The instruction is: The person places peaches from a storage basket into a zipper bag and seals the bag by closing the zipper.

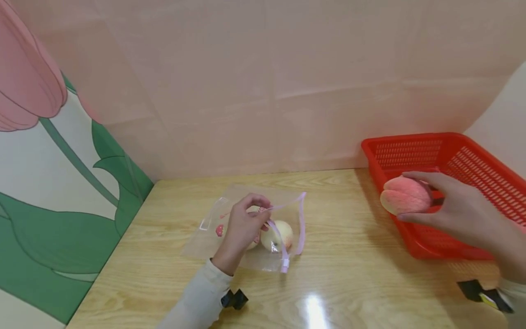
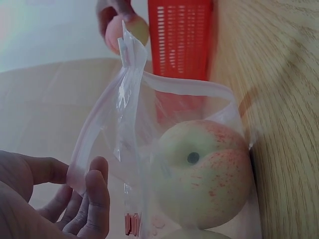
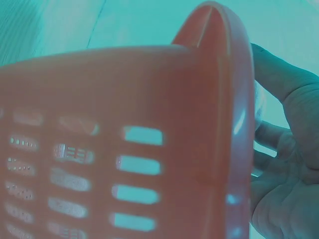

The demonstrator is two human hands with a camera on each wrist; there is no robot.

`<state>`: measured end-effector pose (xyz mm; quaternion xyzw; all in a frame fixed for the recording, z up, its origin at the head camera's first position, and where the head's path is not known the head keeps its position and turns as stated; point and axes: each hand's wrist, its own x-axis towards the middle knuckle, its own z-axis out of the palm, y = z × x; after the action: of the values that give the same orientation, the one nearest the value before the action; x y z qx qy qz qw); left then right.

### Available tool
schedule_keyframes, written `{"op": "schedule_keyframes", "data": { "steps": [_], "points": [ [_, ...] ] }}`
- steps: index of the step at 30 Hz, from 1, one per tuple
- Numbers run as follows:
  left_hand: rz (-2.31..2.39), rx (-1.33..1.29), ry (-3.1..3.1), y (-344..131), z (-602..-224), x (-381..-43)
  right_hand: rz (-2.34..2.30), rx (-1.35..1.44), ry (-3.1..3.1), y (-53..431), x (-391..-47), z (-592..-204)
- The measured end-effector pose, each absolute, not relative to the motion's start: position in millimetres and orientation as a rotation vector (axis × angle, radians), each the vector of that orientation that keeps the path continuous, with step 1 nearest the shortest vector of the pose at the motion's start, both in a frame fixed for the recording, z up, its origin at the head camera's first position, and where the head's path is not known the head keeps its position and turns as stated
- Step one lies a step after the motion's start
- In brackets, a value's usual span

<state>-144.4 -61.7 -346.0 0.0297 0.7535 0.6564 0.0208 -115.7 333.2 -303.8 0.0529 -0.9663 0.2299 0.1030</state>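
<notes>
Right hand [image 1: 464, 212] grips creased, pink-and-cream peach [image 1: 404, 195]; left hand [image 1: 244, 222] pinches clear, lilac-edged bag [image 1: 290, 211].

On the counter [image 1: 337, 214] lies a bag [image 1: 287, 208], and two peaches [image 2: 204, 174] are inside it, side by side. The left grip [image 1: 242, 226] is at the bag's opening. To the right of the bag stands a basket [image 1: 411, 140]. A third peach [image 1: 404, 196] is in the right grip [image 1: 464, 212], raised near the basket's left rim. Behind the counter rises a wall [image 1: 263, 91].
</notes>
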Motion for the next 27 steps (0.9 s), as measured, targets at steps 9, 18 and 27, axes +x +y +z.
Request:
{"op": "schedule_keyframes", "data": {
  "steps": [9, 18, 27],
  "points": [
    [2.039, 0.089, 2.324, -62.4, -345.6, -143.5, 0.656, 0.182, -2.861, 326.3, -112.5, -301.9],
    [2.065, 0.072, 2.283, -61.7, -342.4, -142.1, 0.684, 0.235, -2.896, 317.5, -108.5, -301.4],
    [2.091, 0.07, 2.251, -61.9, -342.1, -143.8, 0.707, 0.415, -2.872, 296.5, -110.4, -309.3]
  ]
}}
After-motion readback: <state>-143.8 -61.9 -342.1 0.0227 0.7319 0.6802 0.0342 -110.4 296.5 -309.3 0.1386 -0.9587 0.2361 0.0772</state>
